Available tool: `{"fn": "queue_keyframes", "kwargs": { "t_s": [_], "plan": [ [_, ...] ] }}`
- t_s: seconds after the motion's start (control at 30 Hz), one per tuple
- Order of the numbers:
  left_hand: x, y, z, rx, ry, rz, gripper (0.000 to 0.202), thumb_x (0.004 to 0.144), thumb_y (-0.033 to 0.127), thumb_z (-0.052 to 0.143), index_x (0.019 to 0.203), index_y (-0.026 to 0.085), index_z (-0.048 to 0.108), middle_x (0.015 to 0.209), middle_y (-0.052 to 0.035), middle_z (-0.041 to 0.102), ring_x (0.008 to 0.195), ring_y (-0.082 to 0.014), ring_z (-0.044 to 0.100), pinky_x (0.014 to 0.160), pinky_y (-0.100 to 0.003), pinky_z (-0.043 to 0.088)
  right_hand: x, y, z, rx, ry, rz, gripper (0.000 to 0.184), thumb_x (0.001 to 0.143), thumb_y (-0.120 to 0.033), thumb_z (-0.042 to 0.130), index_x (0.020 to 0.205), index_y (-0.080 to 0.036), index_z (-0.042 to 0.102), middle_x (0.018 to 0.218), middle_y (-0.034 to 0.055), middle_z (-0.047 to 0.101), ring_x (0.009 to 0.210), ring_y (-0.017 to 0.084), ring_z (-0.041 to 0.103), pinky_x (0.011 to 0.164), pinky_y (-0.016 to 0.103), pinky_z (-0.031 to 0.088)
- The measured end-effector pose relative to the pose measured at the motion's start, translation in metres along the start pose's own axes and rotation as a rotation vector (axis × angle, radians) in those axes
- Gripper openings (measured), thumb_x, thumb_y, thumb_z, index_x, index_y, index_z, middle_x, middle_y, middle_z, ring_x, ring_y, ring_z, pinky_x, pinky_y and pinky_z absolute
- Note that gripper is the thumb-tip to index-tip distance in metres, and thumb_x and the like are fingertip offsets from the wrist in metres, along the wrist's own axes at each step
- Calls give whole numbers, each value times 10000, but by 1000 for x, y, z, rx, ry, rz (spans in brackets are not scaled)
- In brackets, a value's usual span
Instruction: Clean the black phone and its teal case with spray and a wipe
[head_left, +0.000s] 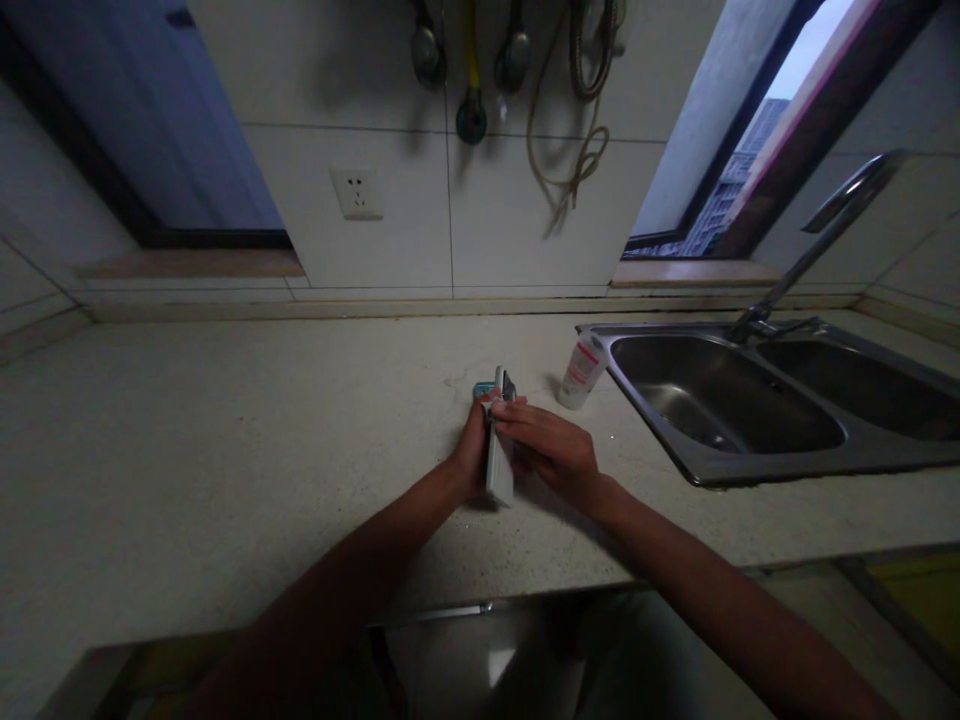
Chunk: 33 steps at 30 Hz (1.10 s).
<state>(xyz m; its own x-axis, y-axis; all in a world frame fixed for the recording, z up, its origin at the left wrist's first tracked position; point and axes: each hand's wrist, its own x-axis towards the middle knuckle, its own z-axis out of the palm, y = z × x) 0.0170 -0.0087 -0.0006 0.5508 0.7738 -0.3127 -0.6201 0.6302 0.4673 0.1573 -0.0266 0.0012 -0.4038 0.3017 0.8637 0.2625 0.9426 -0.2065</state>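
Observation:
A thin white slab [501, 478], shaped like a phone and seen nearly edge-on, stands tilted up over the counter between my hands. My left hand [470, 447] is closed around its left side. From the right, my right hand [553, 446] presses bent fingers against its upper part; the thumb is hidden. A small dark block [509, 387] shows on the slab's upper right side. Just beyond my left fingers is a small teal thing [482, 388], too little of it visible to name.
To the right of my hands, a clear plastic cup [583, 371] with pink print stands by the rim of a double steel sink [679, 462]. A chrome faucet [817, 240] rises behind the sink. Pale countertop [187, 450] stretches left; hoses [592, 60] and a socket [357, 194] are on the tiled wall.

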Motion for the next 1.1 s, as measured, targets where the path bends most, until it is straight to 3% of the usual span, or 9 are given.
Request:
{"fn": "queue_keyframes", "kwargs": {
  "t_s": [0.13,0.37,0.47,0.57,0.7,0.87,0.97,1.1],
  "plan": [
    [-2,6,3,-51,-115,-100,408,728,491,620,939,143,653,748,-84,688,683,-236,680,591,-318,529,-1,7,-1,-71,-13,1,361,970,-105,506,1265,-224,677,1236,102,733,1167,204,695,964,381,609],
    [-10,9,3,-59,-89,-58,403,716,333,533,1049,148,666,797,-116,731,789,-290,712,727,-440,578,-5,28,-11,-226,72,179,331,920,-73,542,1117,-252,741,1101,80,777,1035,234,721,892,442,594],
    [-12,6,5,-41,-118,-77,380,797,380,528,1067,154,671,822,-135,739,839,-308,719,775,-490,575,-4,34,-16,-286,111,234,277,923,-95,563,1057,-243,755,1050,79,780,964,241,708,853,453,570],
    [-11,5,4,-20,-156,-100,415,886,527,530,1018,161,676,835,-140,743,845,-302,726,784,-491,577,-2,33,-19,-319,108,253,247,945,-138,561,1059,-245,752,1036,75,775,939,236,694,837,447,551],
    [-9,5,1,-35,-198,-118,537,883,671,529,1024,172,674,868,-133,743,871,-291,724,788,-476,577,0,27,-20,-303,85,219,247,955,-157,554,1077,-244,750,1057,80,766,956,241,677,849,446,532],
    [-5,2,-3,-66,-168,-134,553,876,697,530,1018,183,680,819,-98,726,821,-265,718,752,-416,575,3,20,-18,-280,40,157,267,953,-146,550,1123,-240,732,1078,92,755,972,247,656,836,441,528],
    [-2,1,-6,-108,-128,-120,536,898,685,500,889,180,680,689,-61,681,675,-219,694,664,-345,559,4,17,-15,-271,-27,77,272,947,-152,557,1159,-224,712,1100,98,750,989,246,648,841,438,521],
    [0,2,-8,-86,-56,-155,573,855,713,539,685,171,614,577,-54,609,602,-225,669,601,-337,541,5,12,-7,-210,-191,-62,263,946,-175,568,1157,-237,711,1101,79,761,1015,234,653,864,424,507]
  ]
}}
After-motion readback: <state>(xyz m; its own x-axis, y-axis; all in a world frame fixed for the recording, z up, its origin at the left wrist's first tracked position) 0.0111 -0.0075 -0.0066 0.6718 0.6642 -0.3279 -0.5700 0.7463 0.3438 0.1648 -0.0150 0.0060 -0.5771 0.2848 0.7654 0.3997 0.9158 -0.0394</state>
